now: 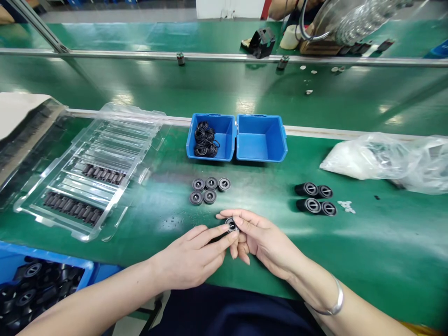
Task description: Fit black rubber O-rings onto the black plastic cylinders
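Both hands meet over the green table near its front edge. My right hand [261, 238] pinches a small round black part with a metal centre [231, 226] between thumb and fingers. My left hand [196, 256] reaches in from the left, its fingertips touching the same part. Just beyond the hands lie several similar round parts [209, 190] in a loose cluster. Behind them stand two blue bins: the left bin [226, 135] holds black rubber rings [205, 140], the right bin [261, 140] looks bare inside.
A clear plastic tray [94, 172] with rows of small dark pieces lies at the left. Several black cylinders [315, 198] sit at the right, near a plastic bag [388, 161]. A blue crate of black parts [35, 284] is at the lower left. Someone else's work area lies beyond the rail.
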The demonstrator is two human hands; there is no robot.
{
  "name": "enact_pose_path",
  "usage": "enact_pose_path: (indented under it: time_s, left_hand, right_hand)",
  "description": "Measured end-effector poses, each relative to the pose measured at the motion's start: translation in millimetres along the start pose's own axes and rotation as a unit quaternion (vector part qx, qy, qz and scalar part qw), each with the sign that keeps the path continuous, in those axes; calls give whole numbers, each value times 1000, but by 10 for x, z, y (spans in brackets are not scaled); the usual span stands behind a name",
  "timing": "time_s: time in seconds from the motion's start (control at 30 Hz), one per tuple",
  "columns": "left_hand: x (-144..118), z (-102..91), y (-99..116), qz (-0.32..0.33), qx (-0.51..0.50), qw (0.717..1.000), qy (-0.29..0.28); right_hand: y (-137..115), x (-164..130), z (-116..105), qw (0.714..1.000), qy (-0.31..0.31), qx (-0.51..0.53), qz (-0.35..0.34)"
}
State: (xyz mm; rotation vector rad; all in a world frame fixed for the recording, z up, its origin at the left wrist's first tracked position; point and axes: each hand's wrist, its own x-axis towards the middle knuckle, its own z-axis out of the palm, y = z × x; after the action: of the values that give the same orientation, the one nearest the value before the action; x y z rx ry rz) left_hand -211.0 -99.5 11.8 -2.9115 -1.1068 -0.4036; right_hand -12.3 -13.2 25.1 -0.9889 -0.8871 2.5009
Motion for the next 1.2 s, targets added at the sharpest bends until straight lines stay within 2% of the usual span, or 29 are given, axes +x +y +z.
enact_pose_path:
  time_s: [0.23, 0.43, 0.53, 0.67, 0.9, 1.1, 1.2]
  left_hand:
    - [37, -15, 10, -12, -19, 999, -26]
    - [0, -8, 20, 12, -9, 1000, -7]
    - [-12, 3, 23, 12, -8, 1000, 8]
    - [-2, 22, 26, 5, -10, 1000, -14]
    - [32, 15, 11, -6, -21, 1000, -10]
    - [38, 10, 7, 2, -22, 1000, -16]
    - [23, 3, 1, 7, -22, 1000, 7]
  right_hand:
    - [-9, 12, 6, 1000, 0, 11, 2]
    - [-54, 9, 21, 998, 46, -37, 7]
    - [-58, 1, 11, 999, 29, -27, -4]
    - [-55, 1, -24, 1000, -8, -22, -2]
    - [-57, 19, -45, 1000, 7, -13, 3]
    - [-63, 20, -45, 1000, -10, -21, -5]
    - [-42, 32, -49, 999, 3, -33, -14]
